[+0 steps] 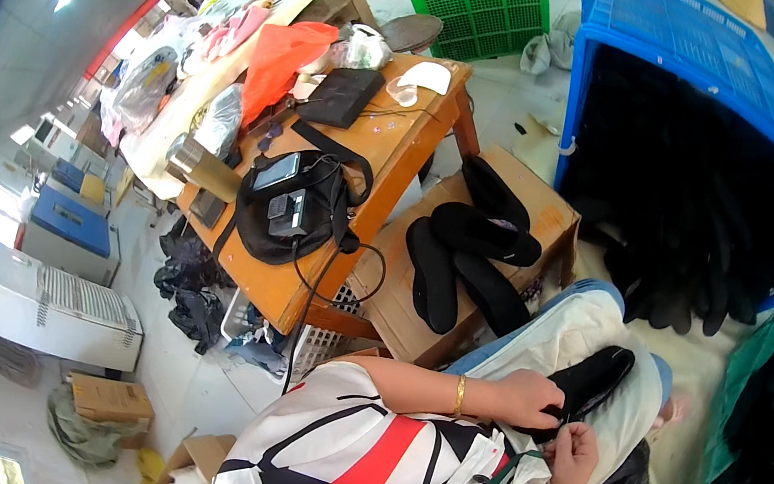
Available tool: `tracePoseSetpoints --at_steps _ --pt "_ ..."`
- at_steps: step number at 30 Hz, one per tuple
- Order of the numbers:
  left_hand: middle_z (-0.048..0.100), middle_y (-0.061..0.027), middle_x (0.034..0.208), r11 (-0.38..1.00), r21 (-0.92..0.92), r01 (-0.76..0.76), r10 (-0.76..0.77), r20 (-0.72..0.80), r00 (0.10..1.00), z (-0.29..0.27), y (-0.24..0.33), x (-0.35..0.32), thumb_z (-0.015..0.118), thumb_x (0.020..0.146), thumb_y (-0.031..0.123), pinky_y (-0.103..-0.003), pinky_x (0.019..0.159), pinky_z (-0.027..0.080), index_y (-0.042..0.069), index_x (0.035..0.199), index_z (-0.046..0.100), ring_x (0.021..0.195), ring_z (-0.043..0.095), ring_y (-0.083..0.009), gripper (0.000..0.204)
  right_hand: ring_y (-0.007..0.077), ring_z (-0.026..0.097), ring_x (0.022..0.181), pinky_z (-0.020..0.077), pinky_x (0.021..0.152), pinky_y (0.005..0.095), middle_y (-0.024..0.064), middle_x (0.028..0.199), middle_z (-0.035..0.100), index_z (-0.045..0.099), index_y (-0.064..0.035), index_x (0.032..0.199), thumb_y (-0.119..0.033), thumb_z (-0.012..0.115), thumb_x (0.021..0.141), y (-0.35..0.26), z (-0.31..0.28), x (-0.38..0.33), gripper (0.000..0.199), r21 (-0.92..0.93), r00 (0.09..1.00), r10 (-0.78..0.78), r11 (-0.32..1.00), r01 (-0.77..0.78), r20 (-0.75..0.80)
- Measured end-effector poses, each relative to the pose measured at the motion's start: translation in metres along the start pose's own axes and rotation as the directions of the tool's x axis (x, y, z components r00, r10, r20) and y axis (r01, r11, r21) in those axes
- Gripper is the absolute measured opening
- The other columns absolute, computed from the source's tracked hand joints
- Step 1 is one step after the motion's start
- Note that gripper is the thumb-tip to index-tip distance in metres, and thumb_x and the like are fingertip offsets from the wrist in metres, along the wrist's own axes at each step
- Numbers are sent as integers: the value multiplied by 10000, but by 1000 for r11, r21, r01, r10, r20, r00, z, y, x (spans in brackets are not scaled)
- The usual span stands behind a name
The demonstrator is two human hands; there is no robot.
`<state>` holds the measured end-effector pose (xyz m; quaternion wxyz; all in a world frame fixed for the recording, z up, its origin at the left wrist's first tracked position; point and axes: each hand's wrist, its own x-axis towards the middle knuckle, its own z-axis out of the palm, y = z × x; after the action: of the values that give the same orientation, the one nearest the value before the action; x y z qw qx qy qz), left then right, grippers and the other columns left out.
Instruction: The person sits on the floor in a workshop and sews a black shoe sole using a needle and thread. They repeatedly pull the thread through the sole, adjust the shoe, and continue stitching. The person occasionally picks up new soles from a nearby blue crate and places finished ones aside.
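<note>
The black shoe [601, 375] you are working on lies across your lap, right of the lower middle of the frame, on your pale trousers [548, 341]. Your left hand [529, 399] has its fingers curled closed on the near end of the shoe. Your right hand [573, 452] is just beside it, thumb and fingertips pinched together at that same end; what they pinch is too small to tell. Above your lap, near the middle, four black shoes [486, 236] lie on a cardboard box [378, 288]. Left of that, a wooden table [411, 142] bears a black bag [252, 233] and a metal flask [206, 171]. A blue crate [688, 34] full of dark items fills the upper right, with a green sack [745, 362] below it.
</note>
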<state>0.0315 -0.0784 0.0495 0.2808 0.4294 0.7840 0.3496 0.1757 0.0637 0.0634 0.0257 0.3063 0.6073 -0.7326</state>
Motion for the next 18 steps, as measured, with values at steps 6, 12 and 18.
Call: tracePoseSetpoints --at_steps 6,12,18 --pt "679 -165 859 999 32 24 -22 -62 998 10 -4 -7 663 819 327 -472 725 502 81 905 689 839 651 -364 262 45 503 589 411 541 201 -6 699 556 538 -27 993 -81 540 984 5 7 1 54 -90 998 -65 994 65 7" --pt "684 -155 893 997 -63 37 -44 -115 992 17 -2 -2 654 822 308 -473 747 503 93 919 694 874 647 -364 239 60 519 609 418 550 220 12 728 557 543 -23 1005 -57 547 969 10 3 -4 50 -169 988 -143 977 133 -51" --pt "668 -147 860 990 -122 -69 39 -232 972 13 -7 -4 673 868 239 -398 692 516 70 965 685 791 653 -323 196 262 654 740 508 661 338 143 885 641 605 -45 1008 -88 608 912 9 8 16 105 -494 926 -377 812 310 -38"
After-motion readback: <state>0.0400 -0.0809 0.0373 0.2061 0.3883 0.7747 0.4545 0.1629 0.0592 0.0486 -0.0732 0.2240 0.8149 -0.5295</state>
